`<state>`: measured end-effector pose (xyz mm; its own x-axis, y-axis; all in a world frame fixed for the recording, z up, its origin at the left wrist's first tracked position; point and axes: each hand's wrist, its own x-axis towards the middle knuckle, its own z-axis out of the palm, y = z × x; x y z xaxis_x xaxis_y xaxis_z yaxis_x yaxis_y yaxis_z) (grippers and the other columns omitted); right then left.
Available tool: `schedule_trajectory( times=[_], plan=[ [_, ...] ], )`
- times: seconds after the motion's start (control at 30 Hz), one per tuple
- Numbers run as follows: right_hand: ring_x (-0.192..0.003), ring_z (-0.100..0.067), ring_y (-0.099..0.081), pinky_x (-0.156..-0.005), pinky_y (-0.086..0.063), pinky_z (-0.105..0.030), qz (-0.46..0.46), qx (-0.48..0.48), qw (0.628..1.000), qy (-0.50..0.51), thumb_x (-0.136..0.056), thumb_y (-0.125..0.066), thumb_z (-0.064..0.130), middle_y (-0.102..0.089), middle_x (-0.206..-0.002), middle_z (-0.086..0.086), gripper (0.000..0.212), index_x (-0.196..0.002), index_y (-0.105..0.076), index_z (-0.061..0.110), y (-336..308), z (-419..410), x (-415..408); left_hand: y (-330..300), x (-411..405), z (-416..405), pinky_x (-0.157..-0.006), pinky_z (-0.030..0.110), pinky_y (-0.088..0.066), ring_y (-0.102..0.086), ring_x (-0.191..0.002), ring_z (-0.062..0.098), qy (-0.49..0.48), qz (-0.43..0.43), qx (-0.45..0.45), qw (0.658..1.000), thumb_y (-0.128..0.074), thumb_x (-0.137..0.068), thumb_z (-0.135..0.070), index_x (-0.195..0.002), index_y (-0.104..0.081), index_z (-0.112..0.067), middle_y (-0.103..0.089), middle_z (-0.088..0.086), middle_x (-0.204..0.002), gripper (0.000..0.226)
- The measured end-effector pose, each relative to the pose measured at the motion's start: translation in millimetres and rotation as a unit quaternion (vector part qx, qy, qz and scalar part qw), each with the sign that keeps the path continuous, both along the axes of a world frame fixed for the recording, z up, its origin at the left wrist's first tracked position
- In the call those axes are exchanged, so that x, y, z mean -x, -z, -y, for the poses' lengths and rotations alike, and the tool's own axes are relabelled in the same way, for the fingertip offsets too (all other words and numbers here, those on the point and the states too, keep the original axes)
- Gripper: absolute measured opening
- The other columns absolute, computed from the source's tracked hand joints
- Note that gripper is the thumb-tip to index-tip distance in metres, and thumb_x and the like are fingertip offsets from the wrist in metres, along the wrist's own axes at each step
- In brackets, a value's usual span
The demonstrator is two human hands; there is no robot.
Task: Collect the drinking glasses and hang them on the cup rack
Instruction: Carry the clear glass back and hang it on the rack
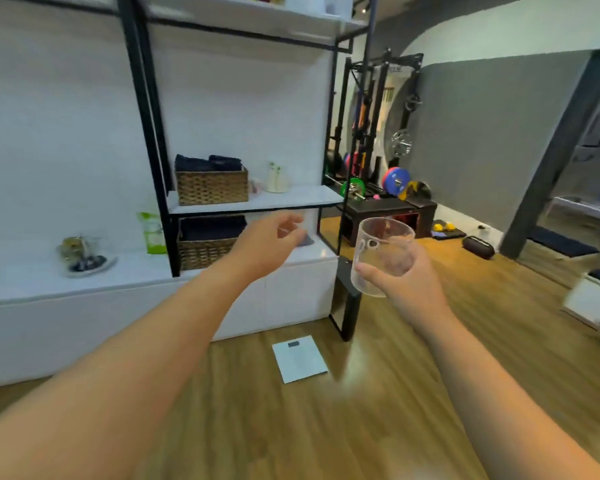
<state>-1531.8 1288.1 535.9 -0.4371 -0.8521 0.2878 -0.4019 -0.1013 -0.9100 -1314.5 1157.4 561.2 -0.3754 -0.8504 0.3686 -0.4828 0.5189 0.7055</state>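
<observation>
My right hand (404, 282) grips a clear drinking glass (381, 237) from its right side, held upright in mid-air at the right of centre. My left hand (269, 244) stretches forward toward the low white counter (118, 282), fingers loosely apart and holding nothing. Its fingertips are near a dark flat object (305, 240) on the counter's right end. No cup rack is in view. The picture is blurred by motion.
A black-framed shelf unit (146, 133) stands on the counter with two wicker baskets (212, 187) of dark cloth. A plate and green packet sit at the left. A white bathroom scale (298, 358) lies on the wooden floor. Gym weights and a rack fill the back right.
</observation>
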Motion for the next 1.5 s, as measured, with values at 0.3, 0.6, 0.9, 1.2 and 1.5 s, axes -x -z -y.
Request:
schedule_trajectory(
  times=[0.3, 0.6, 0.9, 1.2, 1.5],
  plan=[
    [-0.128, -0.022, -0.063, -0.107, -0.053, -0.046, 0.009, 0.016, 0.995, -0.102, -0.069, -0.096, 0.038, -0.062, -0.144, -0.003, 0.098, -0.15, -0.045, 0.019, -1, 150, -27, 13, -41, 86, -0.085, 0.033, -0.056, -0.064, -0.1, 0.014, -0.157, 0.008, -0.046, 0.987, -0.063, -0.095, -0.045, -0.14, -0.055, -0.03, -0.065, -0.008, -0.119, 0.048],
    [-0.135, -0.017, -0.054, -0.1, -0.045, -0.031, 0.024, 0.001, 0.984, -0.175, -0.07, -0.095, 0.041, -0.057, -0.144, 0.006, 0.081, -0.131, -0.041, 0.039, 0, 350, -71, 13, -84, 263, -0.098, 0.038, -0.052, -0.059, -0.117, 0.015, -0.201, 0.029, -0.05, 0.978, -0.062, -0.096, -0.048, -0.149, -0.048, -0.032, -0.061, -0.009, -0.131, 0.057],
    [-0.111, -0.012, -0.056, -0.074, -0.042, -0.015, 0.001, 0.006, 0.969, -0.245, -0.073, -0.092, 0.044, -0.059, -0.127, 0.011, 0.077, -0.133, -0.044, 0.035, -12, 537, -138, -3, -135, 405, -0.103, 0.035, -0.048, -0.054, -0.128, 0.015, -0.261, 0.004, -0.019, 0.965, -0.06, -0.098, -0.044, -0.149, -0.047, -0.033, -0.058, -0.007, -0.14, 0.053],
    [-0.126, -0.012, -0.057, -0.094, -0.044, -0.026, 0.02, -0.003, 0.911, -0.411, -0.073, -0.094, 0.038, -0.061, -0.134, 0.011, 0.081, -0.137, -0.046, 0.03, 3, 686, -229, 8, -219, 489, -0.101, 0.039, -0.05, -0.057, -0.123, 0.016, -0.419, 0.007, -0.033, 0.907, -0.062, -0.096, -0.046, -0.146, -0.051, -0.031, -0.06, -0.006, -0.135, 0.054],
    [-0.126, -0.01, -0.056, -0.097, -0.043, -0.027, 0.018, -0.043, 0.837, -0.545, -0.072, -0.095, 0.035, -0.061, -0.128, 0.009, 0.075, -0.128, -0.047, 0.035, 25, 768, -348, 33, -306, 493, -0.099, 0.03, -0.044, -0.056, -0.124, 0.013, -0.561, 0.011, -0.054, 0.826, -0.06, -0.097, -0.049, -0.149, -0.047, -0.031, -0.059, -0.006, -0.139, 0.056]
  ],
)
